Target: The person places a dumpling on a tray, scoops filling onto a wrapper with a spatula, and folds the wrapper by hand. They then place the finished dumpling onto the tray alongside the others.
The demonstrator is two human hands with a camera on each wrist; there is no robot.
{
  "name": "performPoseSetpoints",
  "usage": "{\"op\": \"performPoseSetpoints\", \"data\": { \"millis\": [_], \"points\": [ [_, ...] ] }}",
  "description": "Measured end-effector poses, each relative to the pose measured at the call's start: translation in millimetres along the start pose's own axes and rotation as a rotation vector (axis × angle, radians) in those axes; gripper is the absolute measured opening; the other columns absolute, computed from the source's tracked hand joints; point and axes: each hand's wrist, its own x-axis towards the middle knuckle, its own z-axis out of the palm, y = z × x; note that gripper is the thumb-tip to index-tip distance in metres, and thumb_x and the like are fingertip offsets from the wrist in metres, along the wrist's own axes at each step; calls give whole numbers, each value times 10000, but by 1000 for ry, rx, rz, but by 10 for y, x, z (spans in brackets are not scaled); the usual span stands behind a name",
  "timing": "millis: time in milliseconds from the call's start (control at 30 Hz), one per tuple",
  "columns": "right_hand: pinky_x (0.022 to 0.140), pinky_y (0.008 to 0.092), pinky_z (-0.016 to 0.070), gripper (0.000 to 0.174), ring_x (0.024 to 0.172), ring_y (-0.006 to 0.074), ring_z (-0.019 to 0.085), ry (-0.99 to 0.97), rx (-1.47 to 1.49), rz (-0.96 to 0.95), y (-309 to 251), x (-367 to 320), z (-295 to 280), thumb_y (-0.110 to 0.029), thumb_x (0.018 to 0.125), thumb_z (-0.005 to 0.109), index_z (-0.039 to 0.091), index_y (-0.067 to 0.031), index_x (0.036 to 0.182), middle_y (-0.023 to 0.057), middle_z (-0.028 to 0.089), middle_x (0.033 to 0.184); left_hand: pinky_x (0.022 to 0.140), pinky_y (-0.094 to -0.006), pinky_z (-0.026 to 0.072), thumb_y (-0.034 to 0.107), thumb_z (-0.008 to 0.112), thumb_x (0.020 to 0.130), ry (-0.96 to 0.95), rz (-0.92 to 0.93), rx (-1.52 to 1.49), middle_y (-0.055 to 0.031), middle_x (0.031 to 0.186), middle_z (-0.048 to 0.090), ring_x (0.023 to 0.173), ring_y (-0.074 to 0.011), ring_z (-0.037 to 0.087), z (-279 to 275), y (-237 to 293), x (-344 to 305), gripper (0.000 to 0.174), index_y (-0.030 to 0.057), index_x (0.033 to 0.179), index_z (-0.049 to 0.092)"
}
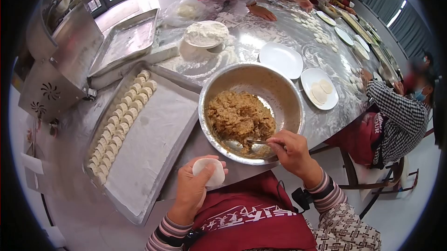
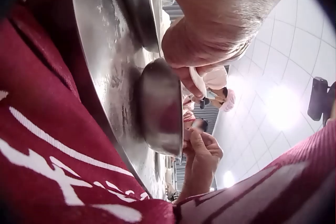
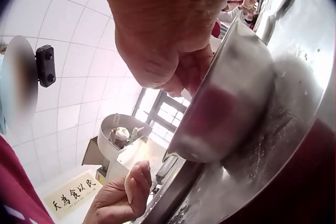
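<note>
Just before the bowl, the left hand cupped a round wrapper on curled fingers, with the thumb at its edge. At the bowl's near rim the right hand pinched a spoon whose tip lay in the filling. Left of the bowl a tray carried rows of dumplings, and beyond the bowl lay 2 plates.

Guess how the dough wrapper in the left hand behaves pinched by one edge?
Probably floppy and light: the wrapper looks thin, cupped in the left hand. May stick or tear; flour dusted on the table hints at tacky dough.
</note>
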Motion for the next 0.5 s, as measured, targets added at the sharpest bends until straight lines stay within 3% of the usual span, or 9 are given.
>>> {"op": "performPoseSetpoints", "data": {
  "millis": [100, 233, 300, 400, 500],
  "points": [
    [549, 336, 488, 94, 634, 278, 624, 102, 13, -22, -4, 25, -33, 30, 754, 679, 625, 2, 826, 126, 629, 752, 766, -342, 561, 124, 643, 882, 36, 16, -1, -187, 938, 664, 826, -237, 671, -35, -7, -7, 262, -49, 1067, 577],
    [547, 339, 486, 105, 630, 279, 623, 30, 19, 56, -133, -19, -196, 32, 745, 680, 625, -5, 827, 126, 626, 746, 769, -339, 559, 124, 639, 884, 43, 13, -11, -185, 934, 664, 829, -234, 668, -56, 0, -14, 262, -47, 1073, 575],
    [547, 341, 485, 114, 627, 282, 621, -41, 132, -11, -149, -23, -229, 45, 738, 673, 621, -7, 826, 126, 617, 735, 765, -343, 566, 96, 589, 910, 38, 26, -7, -187, 944, 664, 844, -245, 675, -68, -18, -6, 223, -53, 1076, 587],
    [556, 337, 491, 115, 634, 290, 623, -73, 17, -12, -119, 27, -91, 50, 733, 669, 624, -6, 824, 129, 624, 742, 784, -339, 553, 137, 626, 895, 10, -21, -16, -186, 947, 659, 830, -229, 662, -34, -12, 12, 266, -46, 1080, 570],
    [560, 336, 494, 109, 645, 292, 629, 16, 7, -19, 54, 51, 54, 43, 736, 671, 626, 3, 827, 134, 624, 732, 785, -341, 551, 151, 624, 899, -8, -35, -17, -188, 958, 656, 836, -229, 661, -25, -34, 8, 274, -45, 1082, 568]
  ]
}}
